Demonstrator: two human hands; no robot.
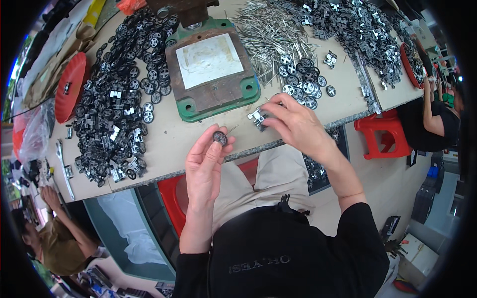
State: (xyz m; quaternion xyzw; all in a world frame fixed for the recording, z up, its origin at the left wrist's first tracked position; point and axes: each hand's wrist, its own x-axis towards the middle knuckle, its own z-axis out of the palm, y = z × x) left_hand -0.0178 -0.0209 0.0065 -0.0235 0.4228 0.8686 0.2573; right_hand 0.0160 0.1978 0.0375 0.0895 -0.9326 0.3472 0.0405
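My left hand (204,166) pinches a small black toy wheel (219,138) between thumb and fingers, in front of the table edge. A thin metal axle pin (232,129) sticks out from the wheel toward the upper right. My right hand (304,128) is to the right, its fingers bent together around a small black and silver plastic part (257,117). The curled fingers partly cover that part. Behind both hands stands a green and brown press base (211,102) with a white plate (209,60) on top.
Piles of wheels (126,74) and black-silver parts (109,129) cover the left side. Loose metal pins (271,39), more wheels (308,79) and more parts (365,27) lie at the right. A red tray (72,87) and a wrench (64,166) are far left; co-workers (62,243) sit nearby.
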